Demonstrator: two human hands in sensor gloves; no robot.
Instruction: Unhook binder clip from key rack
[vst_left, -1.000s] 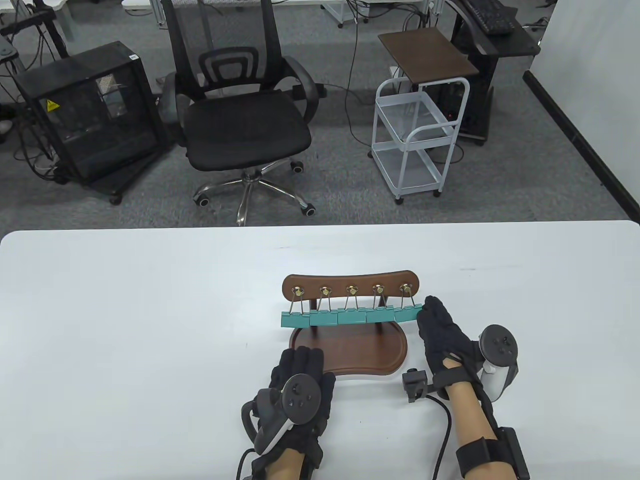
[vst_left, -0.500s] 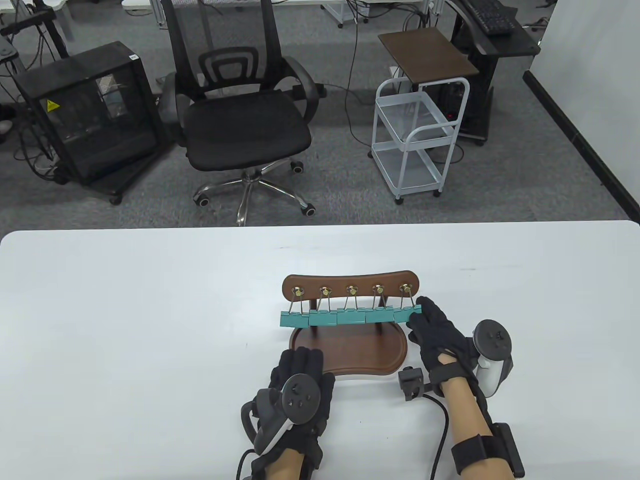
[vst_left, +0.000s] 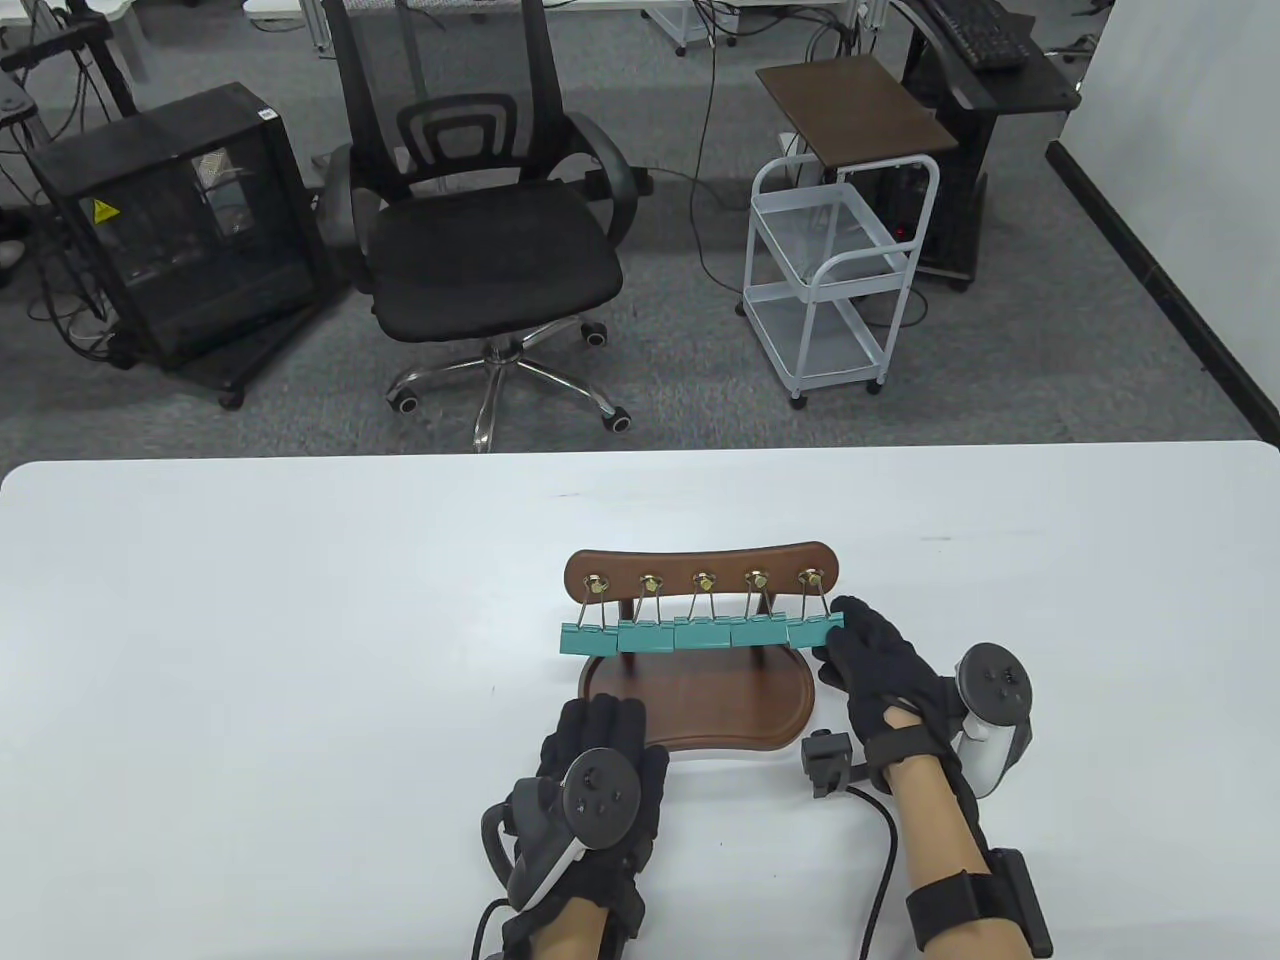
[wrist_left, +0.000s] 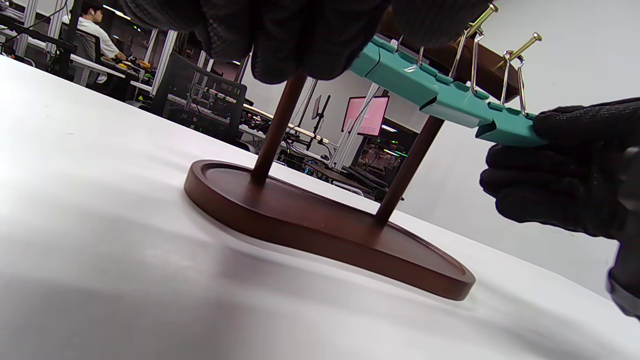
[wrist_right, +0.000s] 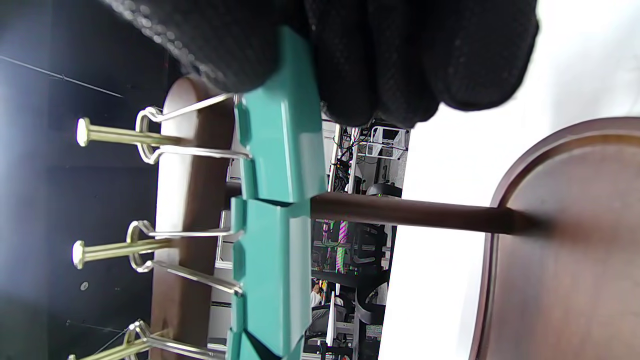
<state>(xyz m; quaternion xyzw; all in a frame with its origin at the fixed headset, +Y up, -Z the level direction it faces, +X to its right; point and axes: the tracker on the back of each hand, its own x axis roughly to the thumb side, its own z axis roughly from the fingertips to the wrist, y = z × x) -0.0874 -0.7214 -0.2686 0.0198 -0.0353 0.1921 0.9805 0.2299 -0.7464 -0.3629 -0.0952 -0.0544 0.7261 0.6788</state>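
Right hand (vst_left: 885, 672) pinching the teal metal binder clip (vst_left: 812, 632) at the right end of the dark wooden key rack (vst_left: 700, 572), wire loop on its brass peg (wrist_right: 117, 135), ready to slide off. Left hand (vst_left: 600, 770) flat, fingers (vst_left: 600, 720) spread on the rack's base, steadying it against the white counter (vst_left: 250, 650).

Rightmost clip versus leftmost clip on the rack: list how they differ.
The rightmost clip is pinched by the right hand; the leftmost clip hangs untouched. The rightmost sits at the rack's right end hook, the leftmost at the left end. Both are teal, each hanging by wire handles from a brass hook.
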